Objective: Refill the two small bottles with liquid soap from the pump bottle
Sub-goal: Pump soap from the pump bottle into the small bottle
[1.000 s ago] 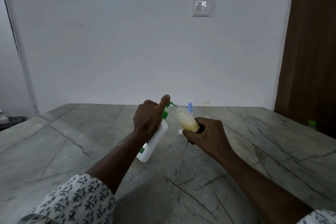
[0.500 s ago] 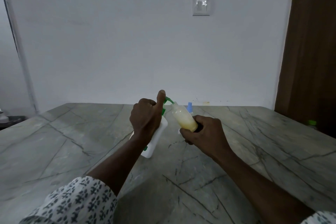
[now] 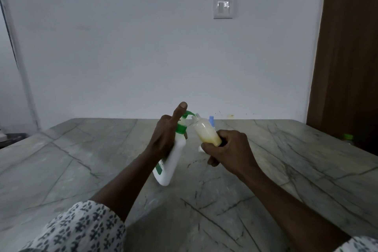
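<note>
My left hand [image 3: 166, 135] grips the white pump bottle [image 3: 172, 160], which leans to the right with its bottom corner on the stone table [image 3: 81, 159]. Its thumb is raised above the green pump head [image 3: 187, 115]. My right hand [image 3: 227, 149] holds a small clear bottle [image 3: 205, 132] of yellowish soap, tilted left so its open mouth meets the green spout. Behind it stands a second small bottle [image 3: 211, 120] with a blue cap, mostly hidden. A small white cap [image 3: 201, 149] lies on the table below my right hand.
The grey veined table runs back to a white wall with a light switch [image 3: 223, 8]. A brown wooden door [image 3: 347, 57] stands at the right, with a green-capped item [image 3: 348, 137] by the table's right edge.
Both hands and both bottles have risen slightly. My left thumb has lifted off the pump head, which has come up. The small bottle's mouth stays at the spout.
</note>
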Demonstrator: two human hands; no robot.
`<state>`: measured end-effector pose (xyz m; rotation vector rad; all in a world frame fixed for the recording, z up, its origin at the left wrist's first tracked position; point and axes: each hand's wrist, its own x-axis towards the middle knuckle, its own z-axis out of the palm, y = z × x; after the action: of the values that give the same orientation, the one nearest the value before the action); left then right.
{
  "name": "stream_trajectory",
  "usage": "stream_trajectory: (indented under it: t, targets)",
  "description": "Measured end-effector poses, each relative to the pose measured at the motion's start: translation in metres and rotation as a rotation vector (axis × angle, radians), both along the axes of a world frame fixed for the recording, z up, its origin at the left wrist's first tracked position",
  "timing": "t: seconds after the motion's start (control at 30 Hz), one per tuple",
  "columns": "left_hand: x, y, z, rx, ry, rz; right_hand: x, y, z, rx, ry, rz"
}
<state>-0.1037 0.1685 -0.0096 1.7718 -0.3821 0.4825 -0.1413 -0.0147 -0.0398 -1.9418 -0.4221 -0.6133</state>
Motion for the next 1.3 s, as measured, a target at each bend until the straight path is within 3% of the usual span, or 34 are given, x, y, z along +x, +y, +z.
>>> stream_trajectory:
  t: [0.1,0.27,0.4,0.7,0.93,1.3]
  targets:
    - [-0.001,0.006,0.004,-0.085,0.176,-0.189,0.000,-0.001,0.001,-0.021,-0.010,0.022]
    - [-0.003,0.012,0.014,-0.048,0.334,-0.223,0.000,0.001,0.002,-0.052,-0.032,0.023]
    - [-0.004,0.004,0.008,-0.168,0.278,-0.196,-0.001,0.001,0.001,-0.041,-0.027,0.036]
    - [0.003,-0.003,0.000,-0.117,0.050,-0.107,0.002,-0.001,-0.006,-0.068,-0.010,0.034]
    - [0.000,0.000,0.003,0.013,0.106,-0.091,0.005,-0.005,-0.003,-0.086,-0.014,0.015]
    - [-0.002,-0.003,0.001,-0.102,0.004,0.018,0.002,-0.004,-0.006,-0.102,-0.044,0.051]
